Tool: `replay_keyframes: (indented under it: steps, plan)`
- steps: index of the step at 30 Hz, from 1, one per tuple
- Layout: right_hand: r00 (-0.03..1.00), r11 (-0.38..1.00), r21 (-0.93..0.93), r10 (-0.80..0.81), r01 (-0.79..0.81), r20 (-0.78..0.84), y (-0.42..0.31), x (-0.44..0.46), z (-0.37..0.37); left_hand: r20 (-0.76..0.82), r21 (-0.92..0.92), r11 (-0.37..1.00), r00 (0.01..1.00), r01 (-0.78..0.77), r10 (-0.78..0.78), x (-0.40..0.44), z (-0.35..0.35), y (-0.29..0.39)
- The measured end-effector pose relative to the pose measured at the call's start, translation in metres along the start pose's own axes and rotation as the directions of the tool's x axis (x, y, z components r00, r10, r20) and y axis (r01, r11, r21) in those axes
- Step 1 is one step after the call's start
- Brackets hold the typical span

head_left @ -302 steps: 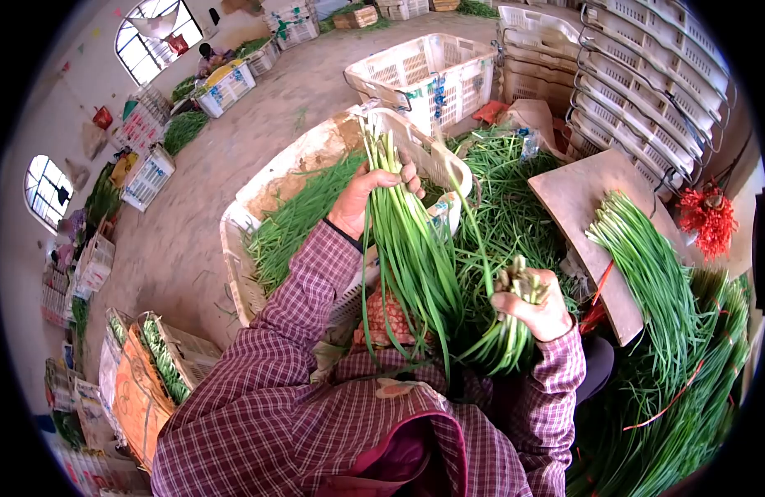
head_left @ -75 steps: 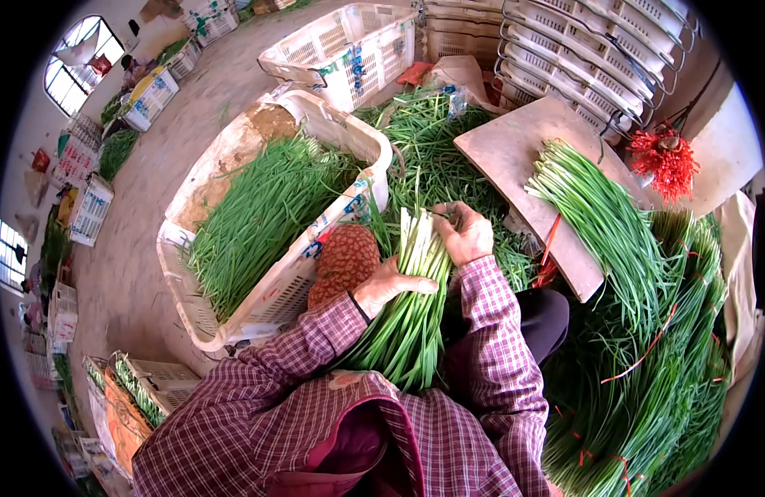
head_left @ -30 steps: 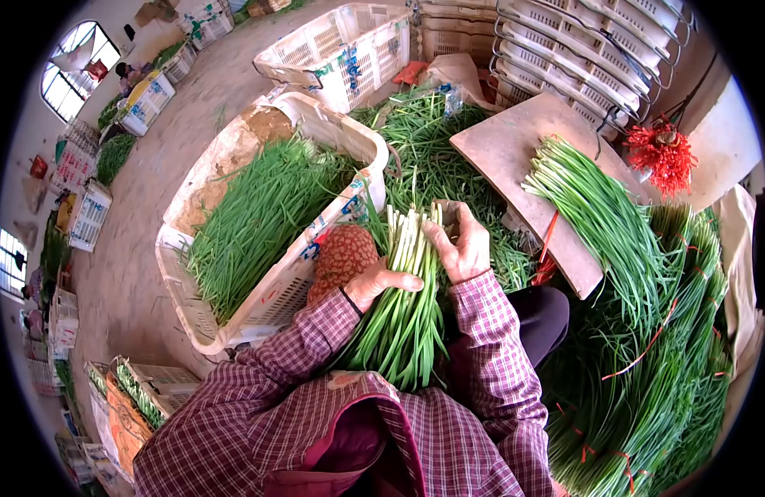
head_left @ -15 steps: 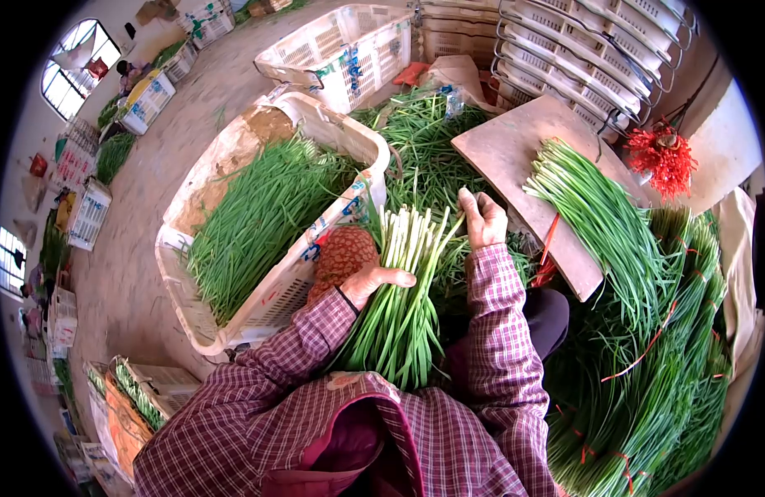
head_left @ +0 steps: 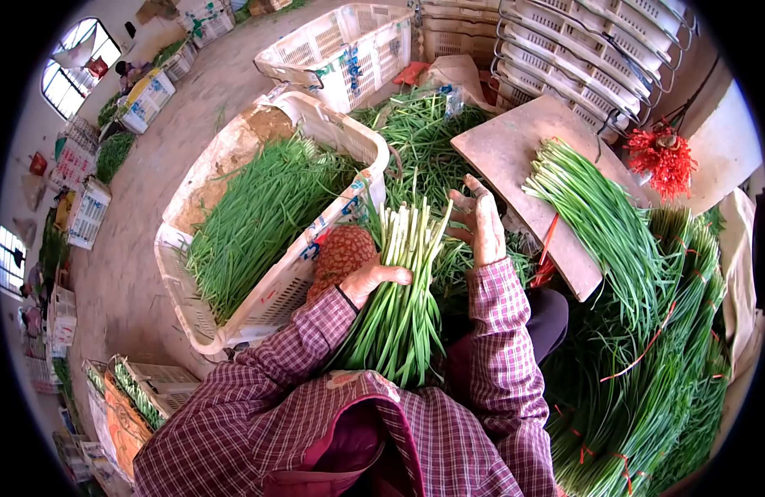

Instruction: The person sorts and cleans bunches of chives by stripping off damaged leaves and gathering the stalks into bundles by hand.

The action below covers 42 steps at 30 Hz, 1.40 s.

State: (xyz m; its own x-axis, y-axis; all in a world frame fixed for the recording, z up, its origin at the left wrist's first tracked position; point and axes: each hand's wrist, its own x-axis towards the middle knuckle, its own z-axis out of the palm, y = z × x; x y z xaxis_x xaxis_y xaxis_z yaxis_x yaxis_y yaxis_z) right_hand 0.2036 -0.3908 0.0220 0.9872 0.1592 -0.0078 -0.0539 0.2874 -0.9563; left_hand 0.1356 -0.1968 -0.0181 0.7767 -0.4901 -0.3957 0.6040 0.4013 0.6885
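Note:
My left hand [head_left: 371,282] is wrapped round a bunch of garlic chives [head_left: 399,323], thumb across the front, with the pale cut ends up and the green leaves hanging toward my lap. Just right of the pale ends, my right hand [head_left: 482,224] is raised with its fingers apart and nothing in it. Its fingertips are close to the stems; I cannot tell whether they touch. Another bunch of chives [head_left: 585,211] lies on a board [head_left: 498,149] to the right. Loose chives [head_left: 424,137] are heaped beyond my hands.
A white plastic crate [head_left: 183,298] holding chives stands at my left. Behind it is another crate [head_left: 341,58]. Stacked crates [head_left: 573,58] rise at the back right, near a hanging bundle of red ties [head_left: 662,157]. Tied chive bundles [head_left: 647,414] are piled at my right.
My right hand has gone from pinched fingers to an opened hand, its palm turned toward the bunch. The left hand keeps its hold and has barely moved.

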Motion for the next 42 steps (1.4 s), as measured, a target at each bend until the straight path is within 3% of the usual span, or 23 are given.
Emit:
replay_keyframes:
  steps: [3, 5, 6, 8, 9, 10, 12, 15, 16, 17, 19, 20, 21, 23, 25, 27, 31, 32, 33, 34, 37, 38, 42]
  plan:
    - [0.997, 0.997, 0.019, 0.071, -0.072, 0.041, 0.007, -0.008, -0.006, 0.024, 0.007, 1.000, 1.000, -0.003, 0.003, 0.000, 0.000, -0.002]
    - [0.989, 0.997, -0.073, -0.027, 0.038, 0.144, 0.026, -0.013, -0.006, 0.054, 0.005, 1.000, 0.998, -0.017, 0.017, -0.001, 0.000, -0.001]
    - [0.979, 0.997, -0.015, -0.075, 0.080, 0.189, 0.035, -0.015, 0.000, 0.053, 0.032, 0.999, 0.999, 0.002, -0.004, -0.001, 0.000, 0.001]
    - [0.993, 0.997, -0.012, -0.080, 0.081, 0.090, 0.036, -0.020, 0.015, 0.045, 0.020, 1.000, 0.999, 0.016, -0.017, -0.004, 0.002, 0.002]
    - [0.991, 0.976, -0.174, -0.126, 0.132, 0.044, 0.019, -0.028, 0.023, 0.036, 0.008, 1.000, 0.999, 0.027, -0.027, -0.005, 0.003, 0.003]
    - [0.991, 0.976, -0.173, -0.126, 0.132, 0.044, 0.019, -0.028, 0.022, 0.035, 0.009, 1.000, 0.999, 0.026, -0.026, -0.005, 0.004, 0.003]
    - [0.962, 0.791, -0.565, -0.271, 0.234, 0.019, 0.017, -0.027, 0.019, 0.012, 0.017, 1.000, 1.000, 0.009, -0.009, -0.005, 0.006, 0.004]
    - [0.926, 0.655, -0.706, -0.376, 0.270, 0.005, 0.029, -0.018, 0.017, -0.010, 0.028, 1.000, 1.000, -0.003, 0.003, -0.002, 0.002, -0.001]
    - [0.911, 0.620, -0.727, -0.413, 0.296, 0.019, 0.031, -0.016, 0.018, -0.028, -0.050, 0.995, 0.995, 0.091, -0.092, -0.002, 0.000, -0.001]
    - [0.859, 0.538, -0.755, -0.508, 0.375, 0.065, 0.043, -0.007, 0.014, -0.028, -0.049, 0.995, 0.995, 0.091, -0.093, -0.003, 0.001, -0.002]
    - [0.838, 0.342, -0.889, -0.540, 0.305, 0.080, 0.068, 0.014, 0.004, -0.016, -0.011, 1.000, 1.000, 0.022, -0.022, -0.003, 0.005, -0.002]
    - [0.875, 0.530, -0.803, -0.484, 0.273, -0.023, 0.072, 0.023, -0.001, -0.041, 0.069, 0.998, 0.999, -0.007, 0.010, 0.002, -0.003, -0.008]
    - [0.872, 0.431, -0.881, -0.487, 0.194, -0.047, 0.067, 0.031, -0.007, 0.001, 0.108, 0.992, 0.998, -0.060, 0.060, 0.001, -0.003, -0.010]
    - [0.901, 0.663, -0.732, -0.400, 0.156, -0.170, 0.070, 0.045, -0.039, -0.015, 0.125, 0.991, 0.999, -0.045, 0.047, 0.001, -0.010, -0.010]
    - [0.970, 0.969, -0.249, -0.072, 0.013, -0.230, 0.047, 0.039, -0.045, -0.018, 0.108, 0.992, 0.998, -0.063, 0.065, -0.004, -0.002, -0.002]
    - [0.997, 0.984, -0.176, 0.021, -0.033, -0.072, 0.024, 0.027, -0.037, -0.015, 0.158, 0.984, 0.996, -0.081, 0.084, -0.002, -0.002, -0.002]
    - [0.940, 0.953, -0.086, -0.267, 0.290, 0.213, 0.008, 0.010, 0.016, 0.034, 0.114, 0.990, 0.997, -0.078, 0.074, -0.002, 0.011, 0.003]
    - [0.905, 0.842, -0.365, -0.296, 0.398, 0.305, 0.003, 0.008, 0.021, 0.046, 0.143, 0.986, 0.996, -0.085, 0.079, -0.005, 0.014, 0.008]
    - [0.900, 0.817, -0.396, -0.320, 0.420, 0.297, 0.002, 0.006, 0.027, 0.060, 0.170, 0.982, 0.995, -0.087, 0.078, -0.009, 0.017, 0.011]
    - [0.910, 0.844, -0.379, -0.265, 0.380, 0.320, 0.000, 0.003, 0.030, 0.157, 0.047, 0.996, 0.985, -0.076, 0.068, -0.008, 0.010, 0.007]
    - [0.923, 0.911, -0.268, -0.225, 0.313, 0.313, 0.001, -0.003, 0.037, 0.119, 0.236, 0.957, 0.983, -0.168, 0.143, -0.006, -0.010, 0.011]
    - [0.925, 0.936, -0.217, -0.198, 0.276, 0.325, 0.002, -0.005, 0.037, 0.119, 0.166, 0.983, 0.991, -0.080, 0.061, -0.007, -0.016, 0.014]
    - [0.901, 0.921, -0.235, -0.208, 0.312, 0.381, -0.002, -0.009, 0.030, 0.159, -0.014, 0.992, 0.979, -0.123, 0.124, 0.004, -0.030, 0.014]
